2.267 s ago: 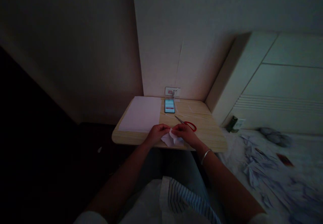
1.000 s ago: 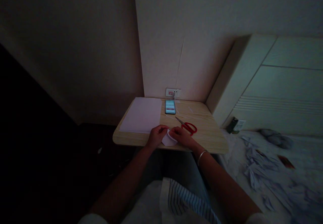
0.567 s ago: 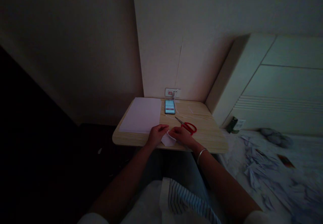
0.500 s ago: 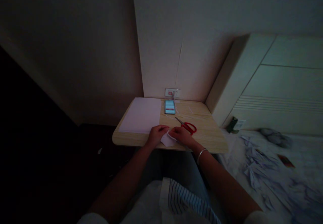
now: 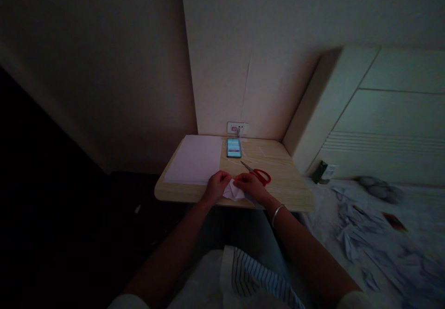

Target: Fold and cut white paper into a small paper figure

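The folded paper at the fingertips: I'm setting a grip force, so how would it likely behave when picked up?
The folded paper is probably light, being small and thin-looking. Its creases may add stiffness, though it could crumple if squeezed hard between left hand and right hand. Its flat, angular faces suggest sliding rather than rolling.

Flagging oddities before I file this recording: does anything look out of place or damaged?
A small pale scrap lies on the dark floor, away from the table, and papers lie strewn untidily across the bed. I see no damage to the folded paper.
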Demonstrator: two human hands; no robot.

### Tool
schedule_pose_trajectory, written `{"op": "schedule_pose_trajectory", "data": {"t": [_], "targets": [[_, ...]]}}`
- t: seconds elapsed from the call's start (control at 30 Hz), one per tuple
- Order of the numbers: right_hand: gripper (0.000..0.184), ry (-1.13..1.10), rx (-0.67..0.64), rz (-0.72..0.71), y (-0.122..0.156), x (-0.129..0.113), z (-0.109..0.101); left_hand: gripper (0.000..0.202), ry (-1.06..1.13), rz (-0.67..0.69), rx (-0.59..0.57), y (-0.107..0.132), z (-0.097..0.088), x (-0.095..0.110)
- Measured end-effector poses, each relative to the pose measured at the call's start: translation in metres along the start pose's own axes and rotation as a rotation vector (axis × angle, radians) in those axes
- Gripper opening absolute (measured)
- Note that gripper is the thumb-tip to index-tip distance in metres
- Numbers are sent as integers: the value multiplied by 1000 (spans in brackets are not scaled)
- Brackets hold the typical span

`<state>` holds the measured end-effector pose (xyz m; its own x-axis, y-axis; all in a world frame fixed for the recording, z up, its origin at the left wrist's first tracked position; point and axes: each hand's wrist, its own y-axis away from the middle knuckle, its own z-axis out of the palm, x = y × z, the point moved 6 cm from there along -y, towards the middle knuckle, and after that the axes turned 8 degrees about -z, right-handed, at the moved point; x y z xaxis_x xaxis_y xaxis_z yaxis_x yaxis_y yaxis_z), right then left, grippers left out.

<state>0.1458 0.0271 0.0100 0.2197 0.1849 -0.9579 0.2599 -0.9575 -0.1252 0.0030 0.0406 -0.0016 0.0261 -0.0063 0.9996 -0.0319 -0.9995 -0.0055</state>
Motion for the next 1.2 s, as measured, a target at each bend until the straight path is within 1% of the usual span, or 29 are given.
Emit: {"op": "schedule_pose_trajectory", "data": {"t": [0.2,0.37,0.5,0.6,0.77,0.87,1.0,1.07,1.13,1.17,1.2], "targets": [[20,-25,35,12,-1,0,-4,18,31,-13,-61,0,4,4],[20,-54,71,12,-3,-2,-9,17,49,-16,-65,-4,4,8],[21,-82,114,-4,-12,-3,-15,16,80,-4,-73,-11,4,15],[23,-104,137,-14,-21,-2,-19,21,107,-4,-91,-18,4,23],[26,-148,147,-31,-33,-4,-19,25,136,-36,-120,-28,6,29],[27,-158,159,-35,-36,-3,-24,25,158,-64,-90,-34,-4,26],[26,-145,184,-37,-38,2,-38,24,184,-75,4,-42,-29,24],[26,-143,180,-45,-40,3,-41,24,179,-61,27,-45,-34,27],[25,-140,157,-76,-44,0,-38,26,157,-49,3,-48,-28,30],[24,-138,140,-97,-46,-2,-35,28,137,-47,-25,-49,-23,30],[24,-135,123,-117,-49,-5,-31,28,89,-39,-81,-50,-15,31]]}}
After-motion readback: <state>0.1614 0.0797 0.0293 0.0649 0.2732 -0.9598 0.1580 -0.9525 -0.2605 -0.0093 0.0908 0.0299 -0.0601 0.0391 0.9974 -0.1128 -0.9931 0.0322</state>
